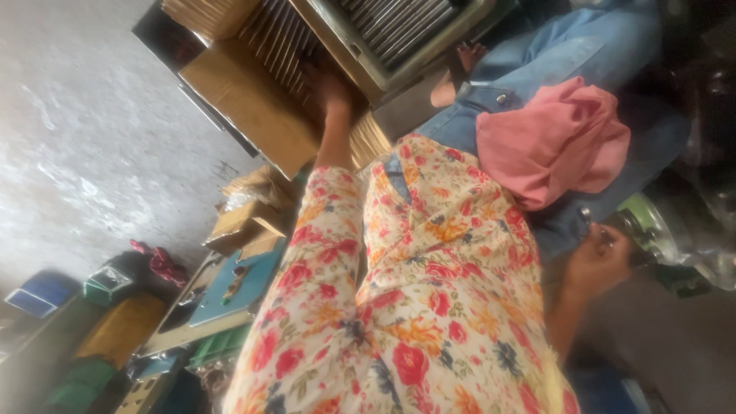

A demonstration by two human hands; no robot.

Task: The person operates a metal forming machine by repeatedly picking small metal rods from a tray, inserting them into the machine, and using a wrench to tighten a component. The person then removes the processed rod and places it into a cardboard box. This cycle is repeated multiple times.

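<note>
My left hand (pixel 331 90) reaches out from a floral sleeve into an open cardboard box (pixel 245 100). Its fingers rest on rows of thin metal strips (pixel 280 42) packed inside; whether they grip one I cannot tell. My right hand (pixel 599 261) is at the right by my side, fingers closed around a small metal piece (pixel 587 218) that sticks out above them. My floral top fills the lower middle of the view. A pink cloth (pixel 552 142) lies over blue denim at my lap.
A grey metal tray (pixel 399 38) of more strips stands beside the box at the top. Small cardboard boxes (pixel 245 218), a teal board (pixel 230 287), green crates and a blue box (pixel 34 295) lie on the concrete floor at left. A green-rimmed round machine part (pixel 652 226) is at right.
</note>
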